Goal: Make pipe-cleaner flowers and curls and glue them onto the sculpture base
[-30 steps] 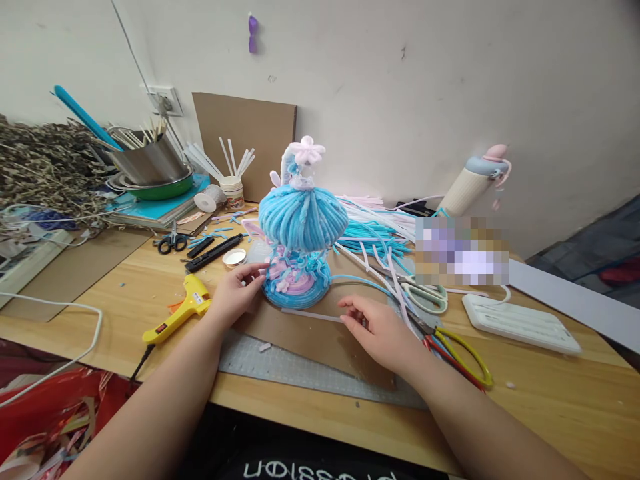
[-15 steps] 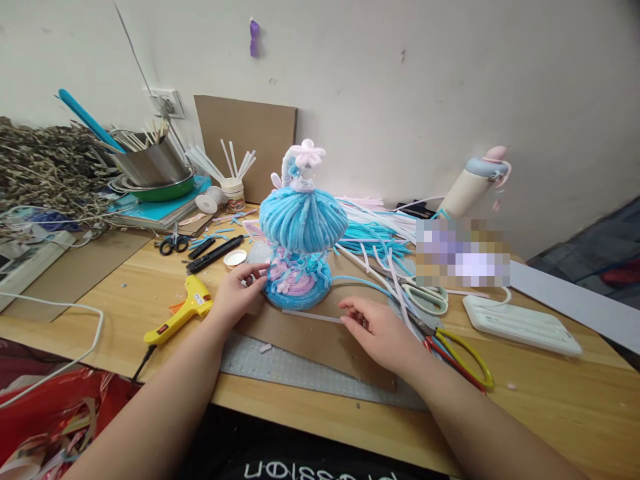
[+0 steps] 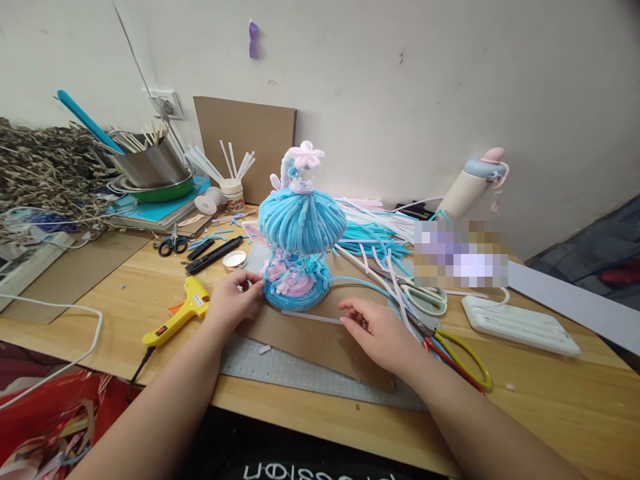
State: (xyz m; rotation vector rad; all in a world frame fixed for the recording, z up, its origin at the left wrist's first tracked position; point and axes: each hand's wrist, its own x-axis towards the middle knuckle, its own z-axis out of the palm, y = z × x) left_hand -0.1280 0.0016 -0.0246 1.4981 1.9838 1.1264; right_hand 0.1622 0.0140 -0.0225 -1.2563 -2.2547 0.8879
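A blue and pink pipe-cleaner ornament (image 3: pixel 302 223) stands upright, with a ribbed blue dome, a pink flower on top and a round blue base. My left hand (image 3: pixel 234 300) is at the left edge of that base, thumb and fingertips bent against it. To the right, my right hand (image 3: pixel 373 330) rests low over the cardboard (image 3: pixel 310 340), fingers curled loosely and the thumb apart from them. A thin whitish stick (image 3: pixel 311 317) lies in front of the base, its right end at the right thumb tip; the hand does not visibly grip it.
A yellow glue gun (image 3: pixel 180 313) lies left of my left forearm. Pale-handled scissors (image 3: pixel 425 297) and red-yellow-handled pliers (image 3: pixel 463 360) lie on the right, near a white keyboard-like device (image 3: pixel 520 325). Blue pipe cleaners (image 3: pixel 375 240) spread behind the ornament. Black scissors (image 3: pixel 173 245) are back left.
My left fingertips have drawn back slightly and lower along the left side of the ornament. My right hand and the whitish stick look unchanged.
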